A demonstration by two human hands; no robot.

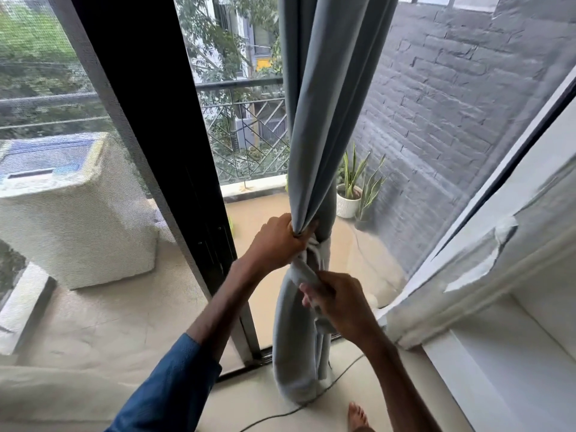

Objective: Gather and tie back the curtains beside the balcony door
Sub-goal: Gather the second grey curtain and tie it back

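The grey curtain [314, 120] hangs bunched beside the black door frame [174, 151]. Left hand [277, 241] fingers clamp its gathered folds; right hand [336, 304] fingers pinch the pale tie-back [308, 272] (looped just below).

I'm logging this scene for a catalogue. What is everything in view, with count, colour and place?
curtain: one, grey-blue, gathered at centre
tie-back: one, pale grey, wrapped round curtain
door frame: one, black, left of curtain
washing machine: one, white, balcony left, behind mesh
snake plant: one, green, white pot, balcony right
railing: one, black, balcony edge
left hand: grips gathered curtain
right hand: pinches tie-back end
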